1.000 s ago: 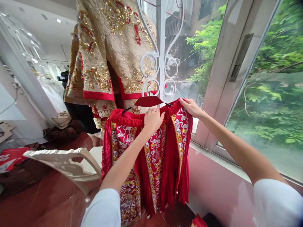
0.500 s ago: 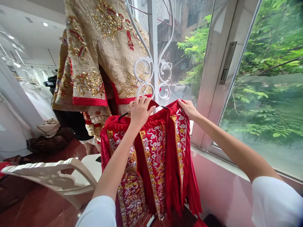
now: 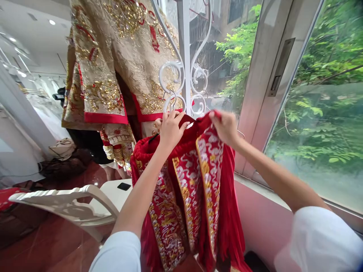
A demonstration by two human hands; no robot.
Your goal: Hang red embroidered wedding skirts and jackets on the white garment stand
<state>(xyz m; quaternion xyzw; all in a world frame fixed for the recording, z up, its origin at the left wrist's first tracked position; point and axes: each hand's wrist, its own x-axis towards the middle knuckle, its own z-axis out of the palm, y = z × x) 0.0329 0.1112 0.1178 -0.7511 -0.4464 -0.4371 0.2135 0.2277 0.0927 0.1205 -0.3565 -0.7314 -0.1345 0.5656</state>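
Observation:
A red embroidered skirt (image 3: 187,177) with silver and gold motifs and red fringe hangs in front of me. My left hand (image 3: 172,130) is closed around the neck of a hanger; the metal hook (image 3: 174,99) rises above it, and a dark arm (image 3: 154,137) shows at the skirt's left. Part of its grip is hidden behind the fingers. My right hand (image 3: 225,126), slightly blurred, pinches the skirt's waistband at its upper right corner. A hanger end pokes out just right of that wrist.
A white scrolled metal stand (image 3: 185,49) rises behind the skirt. To its left hangs a beige and gold jacket (image 3: 104,68) with red trim. A white chair (image 3: 70,204) with a phone (image 3: 124,186) on its seat stands at lower left. Windows (image 3: 320,113) line the right.
My right hand has pulled the waistband corner up and slightly inward, bunching the top edge and bringing the embroidered panels closer together. My left hand stays at the hanger. The view has shifted slightly.

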